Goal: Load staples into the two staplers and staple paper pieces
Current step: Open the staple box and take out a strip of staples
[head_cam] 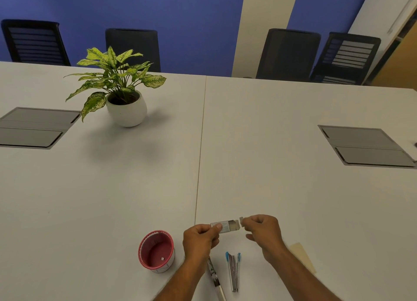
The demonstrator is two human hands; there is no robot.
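- Left hand (pixel 199 238) has a small staple box (pixel 224 226) pinched between thumb and fingers, held just above the white table (pixel 293 188), open end facing right.
- Right hand (pixel 262 234) sits right at that open end, thumb and forefinger pressed together on a little staple strip (pixel 241 221) just outside the box mouth.
- Two staplers lie on the table below the hands: blue-tipped stapler (pixel 233 271) swung open, and a plain metal stapler (pixel 215 280) partly under the left forearm.
- Red cup (pixel 156 251) stands just left of the left hand, some tiny white bit inside.
- A beige paper piece (pixel 303 255) pokes out from behind the right forearm.
- Potted plant (pixel 119 86) is way off at the far left.
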